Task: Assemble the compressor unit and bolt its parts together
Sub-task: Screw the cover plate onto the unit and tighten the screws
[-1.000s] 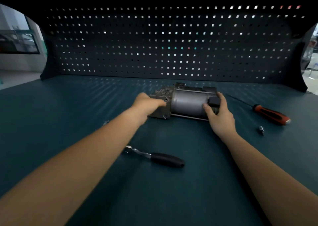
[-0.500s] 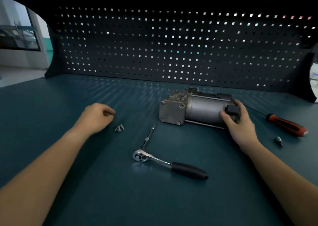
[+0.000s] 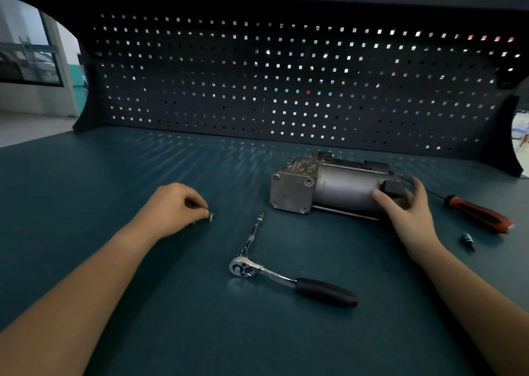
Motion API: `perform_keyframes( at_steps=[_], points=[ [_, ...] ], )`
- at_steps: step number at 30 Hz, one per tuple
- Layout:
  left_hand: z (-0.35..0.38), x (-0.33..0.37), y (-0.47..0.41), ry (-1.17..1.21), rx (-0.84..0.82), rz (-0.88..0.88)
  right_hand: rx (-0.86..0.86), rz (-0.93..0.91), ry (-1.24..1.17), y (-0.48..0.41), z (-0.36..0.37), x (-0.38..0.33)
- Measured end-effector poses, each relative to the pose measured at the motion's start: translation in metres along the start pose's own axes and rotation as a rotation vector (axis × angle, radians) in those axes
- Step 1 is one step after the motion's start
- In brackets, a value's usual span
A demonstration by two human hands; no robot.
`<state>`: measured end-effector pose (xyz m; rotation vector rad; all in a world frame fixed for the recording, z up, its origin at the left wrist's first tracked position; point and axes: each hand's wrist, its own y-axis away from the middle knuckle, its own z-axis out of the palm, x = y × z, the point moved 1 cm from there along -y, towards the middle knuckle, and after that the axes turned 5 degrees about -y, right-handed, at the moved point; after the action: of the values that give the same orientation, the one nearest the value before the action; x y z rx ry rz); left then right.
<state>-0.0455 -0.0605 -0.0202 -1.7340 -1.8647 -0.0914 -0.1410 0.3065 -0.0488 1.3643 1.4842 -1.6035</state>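
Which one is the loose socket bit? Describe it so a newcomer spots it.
Find the grey compressor on the green bench, then the red-handled screwdriver to its right. Just nearer the person than that handle lies the bit: a short dark stub, lying alone, far smaller than any tool.

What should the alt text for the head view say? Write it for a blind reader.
A person's right hand grips the right end of a grey compressor lying on a green bench, while the left hand pinches a small bolt to its left. A ratchet wrench lies between the arms; a red-handled screwdriver lies at the right.
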Motion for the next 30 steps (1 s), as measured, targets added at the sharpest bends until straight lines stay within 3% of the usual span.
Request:
perform_keyframes(
  at_steps=[2, 4, 6, 9, 11, 13, 18, 30],
  points=[
    [-0.002, 0.006, 0.0, 0.084, 0.072, 0.014, 0.135, -0.147, 0.106, 0.007, -0.003, -0.012],
    [-0.002, 0.015, 0.002, 0.259, 0.136, 0.009, 0.244, -0.438, 0.24, 0.018, 0.0, -0.032],
    [0.003, 0.031, 0.006, 0.519, 0.137, 0.014, 0.194, -0.613, 0.267, 0.031, 0.013, -0.05],
    [0.019, 0.059, 0.019, 0.745, 0.011, 0.082, -0.146, -0.366, 0.026, 0.062, 0.053, -0.072],
    [0.03, 0.071, 0.026, 0.778, -0.061, 0.13, -0.388, -0.116, -0.134, 0.082, 0.082, -0.078],
    [0.037, 0.075, 0.027, 0.781, -0.079, 0.149, -0.525, 0.03, -0.253, 0.094, 0.099, -0.077],
    [0.04, 0.07, 0.02, 0.778, -0.008, 0.132, -0.596, 0.266, -0.481, 0.096, 0.107, -0.07],
    [0.048, 0.06, 0.011, 0.82, 0.063, 0.064, -0.637, 0.218, -0.496, 0.09, 0.12, -0.067]
  ],
)
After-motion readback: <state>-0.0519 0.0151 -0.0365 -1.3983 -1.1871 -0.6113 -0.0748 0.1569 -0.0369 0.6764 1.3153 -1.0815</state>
